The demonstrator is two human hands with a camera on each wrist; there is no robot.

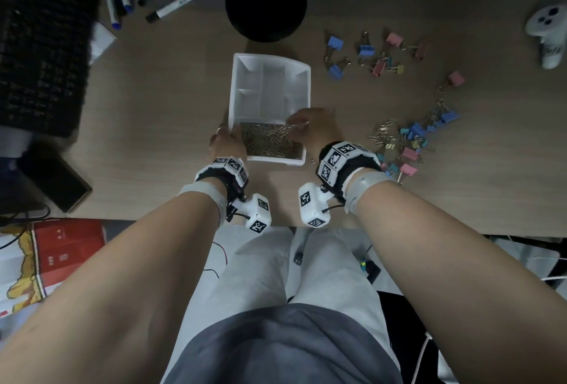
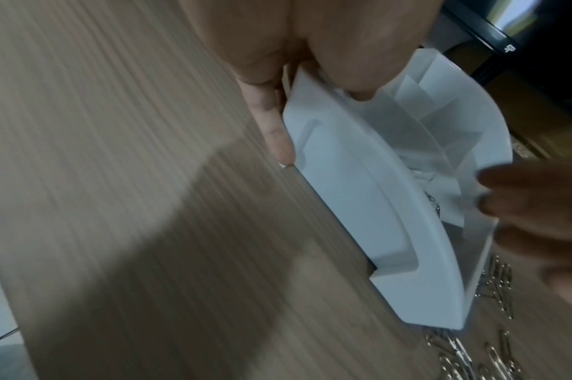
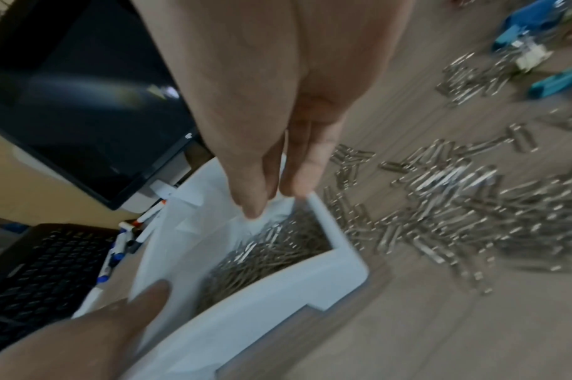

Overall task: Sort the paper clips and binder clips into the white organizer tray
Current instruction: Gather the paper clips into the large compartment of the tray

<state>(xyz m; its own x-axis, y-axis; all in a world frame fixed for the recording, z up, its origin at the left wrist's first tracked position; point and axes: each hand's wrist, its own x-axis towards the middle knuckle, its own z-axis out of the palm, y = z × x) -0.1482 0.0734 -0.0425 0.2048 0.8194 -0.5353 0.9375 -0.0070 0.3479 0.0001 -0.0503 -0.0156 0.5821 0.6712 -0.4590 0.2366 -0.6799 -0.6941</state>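
Reviewing progress from the head view: the white organizer tray (image 1: 302, 73) sits on the worktop (image 1: 171, 83), and its near, widest compartment already holds a dense layer of paper clips (image 1: 270, 142). I judge the paper-clip stage well advanced but not complete; a loose paper-clip pile (image 3: 440, 205) lies on the worktop just beside the tray's right wall. The binder clips (image 1: 420, 138) appear untouched: one cluster lies right of the tray, another further back, and none shows in the rear compartments, which look empty.

Grip status follows. My left hand (image 1: 225, 141) holds the tray's near-left corner, with fingers (image 2: 274, 128) lying along the outer wall and the thumb over the rim. My right hand (image 1: 313, 125) hangs over the near compartment; its fingertips (image 3: 252, 205) are drawn close together and point down at the clips. Whether they pinch any clips, I cannot tell.
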